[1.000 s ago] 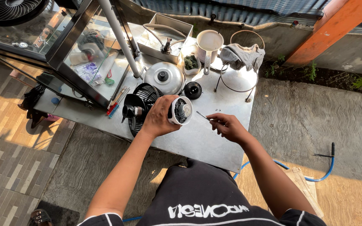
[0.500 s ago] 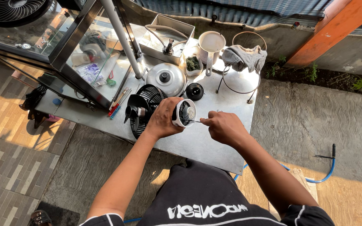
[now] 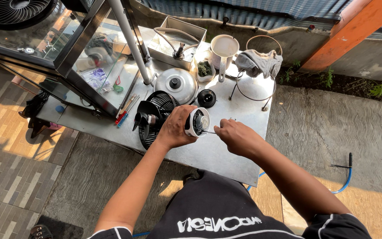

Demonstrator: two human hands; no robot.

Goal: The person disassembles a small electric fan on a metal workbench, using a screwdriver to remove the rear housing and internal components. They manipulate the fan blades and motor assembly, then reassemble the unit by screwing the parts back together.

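Observation:
My left hand (image 3: pixel 176 128) grips a small round white fan motor housing (image 3: pixel 198 122), its open face turned to the right. My right hand (image 3: pixel 236 136) holds a thin metal tool (image 3: pixel 209 132), its tip reaching into the housing's face. Both hands hover above the grey metal table (image 3: pixel 217 155). Just left of my left hand lies a black fan grille with blades (image 3: pixel 153 115).
On the table stand a round metal lid (image 3: pixel 180 83), a small black cap (image 3: pixel 207 98), a white jug (image 3: pixel 223 49), a wire stand with a grey cloth (image 3: pixel 258 64) and a metal tray (image 3: pixel 177 35). A glass cabinet (image 3: pixel 67 48) fills the left. A blue hose (image 3: pixel 343 183) lies on the ground.
My right hand has moved left toward the housing, bringing the tool's tip into its face. The left hand holds the housing in much the same place.

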